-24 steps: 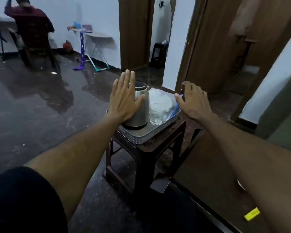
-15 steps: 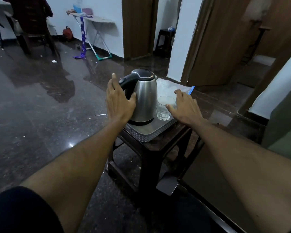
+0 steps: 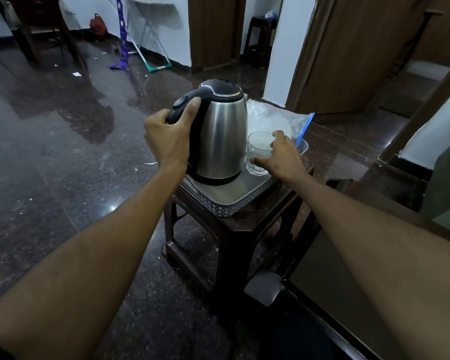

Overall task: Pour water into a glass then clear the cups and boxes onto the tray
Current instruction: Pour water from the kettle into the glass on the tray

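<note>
A steel kettle (image 3: 222, 133) with a black lid and handle stands upright on a silver tray (image 3: 226, 201) atop a small dark stool (image 3: 244, 229). My left hand (image 3: 168, 136) is wrapped around the kettle's black handle. A clear drinking glass (image 3: 257, 152) stands on the tray just right of the kettle. My right hand (image 3: 283, 157) curls around the glass from the right, thumb near its base and fingers at the rim. Behind the glass a clear plastic bag with a blue edge (image 3: 283, 120) lies on the tray.
The stool stands on a dark polished floor (image 3: 63, 165). A dark wooden table edge (image 3: 348, 268) runs along the right, close to the stool. Far back are a folding stand (image 3: 146, 29), a chair, another small stool (image 3: 260, 35) and wooden doors.
My left hand went from flat against the kettle's side to gripping its handle. My right hand moved in from the tray's edge and closed around the glass. The view tilted down and closer.
</note>
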Tool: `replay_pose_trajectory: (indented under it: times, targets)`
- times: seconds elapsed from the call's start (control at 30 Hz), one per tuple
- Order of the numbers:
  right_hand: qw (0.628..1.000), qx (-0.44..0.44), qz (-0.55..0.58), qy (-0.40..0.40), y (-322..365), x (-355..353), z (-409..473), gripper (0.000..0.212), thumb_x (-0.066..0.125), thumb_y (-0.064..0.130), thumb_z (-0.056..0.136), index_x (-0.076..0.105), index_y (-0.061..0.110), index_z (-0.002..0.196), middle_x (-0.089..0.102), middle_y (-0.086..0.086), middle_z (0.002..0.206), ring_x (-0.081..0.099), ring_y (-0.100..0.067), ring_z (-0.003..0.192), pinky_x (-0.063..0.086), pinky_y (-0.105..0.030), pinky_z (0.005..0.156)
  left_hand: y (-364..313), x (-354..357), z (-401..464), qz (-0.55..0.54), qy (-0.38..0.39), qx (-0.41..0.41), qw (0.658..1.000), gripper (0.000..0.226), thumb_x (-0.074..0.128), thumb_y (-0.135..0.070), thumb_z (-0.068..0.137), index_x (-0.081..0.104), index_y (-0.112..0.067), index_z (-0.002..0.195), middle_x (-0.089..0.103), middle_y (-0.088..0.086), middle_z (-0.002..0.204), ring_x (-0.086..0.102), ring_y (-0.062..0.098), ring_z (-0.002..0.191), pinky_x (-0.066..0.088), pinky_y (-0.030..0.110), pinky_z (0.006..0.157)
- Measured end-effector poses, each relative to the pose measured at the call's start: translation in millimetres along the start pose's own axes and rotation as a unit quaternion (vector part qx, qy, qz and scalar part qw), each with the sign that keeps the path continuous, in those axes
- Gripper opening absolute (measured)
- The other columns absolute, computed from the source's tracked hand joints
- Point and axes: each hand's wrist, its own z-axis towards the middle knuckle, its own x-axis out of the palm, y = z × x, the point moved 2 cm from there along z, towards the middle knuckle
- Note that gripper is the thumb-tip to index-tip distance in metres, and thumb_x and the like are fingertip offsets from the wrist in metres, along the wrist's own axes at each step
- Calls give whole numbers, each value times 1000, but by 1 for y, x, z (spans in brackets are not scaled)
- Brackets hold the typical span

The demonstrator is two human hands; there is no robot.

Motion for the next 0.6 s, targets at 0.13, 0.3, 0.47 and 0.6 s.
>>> replay_pose_trajectory:
  times: [0.13,0.3,0.47,0.6]
  targets:
    - [1000,0,20,-6,-3,0,2,95,85,49,73,39,10,145,57,-15,138,57,-33,125,52,-49,99,-19,7,12,-5,4,28,1000,80,81,-74,69,64,4,67,49,-1,57,41,12,55,38,33,51]
    - [1000,-16,24,3,0,-4,3,94,88,47,71,41,8,142,60,-16,133,59,-34,121,51,-48,100,-70,-8,43,6,37,82,996,51,82,-68,72,57,-27,55,50,-16,50,45,6,50,38,26,51]
    - [998,-47,25,18,16,4,-1,91,88,49,69,44,8,137,63,-14,128,60,-33,116,52,-46,97,-115,-29,72,77,93,174,977,71,80,-74,73,69,-4,64,60,-3,59,51,5,51,43,26,50]
    - [996,-71,33,33,39,14,-4,91,88,50,68,45,7,137,64,-13,127,61,-33,116,52,-43,93,-132,-42,80,167,149,229,947,61,77,-72,78,60,-16,56,54,-15,50,42,-1,43,36,25,47]
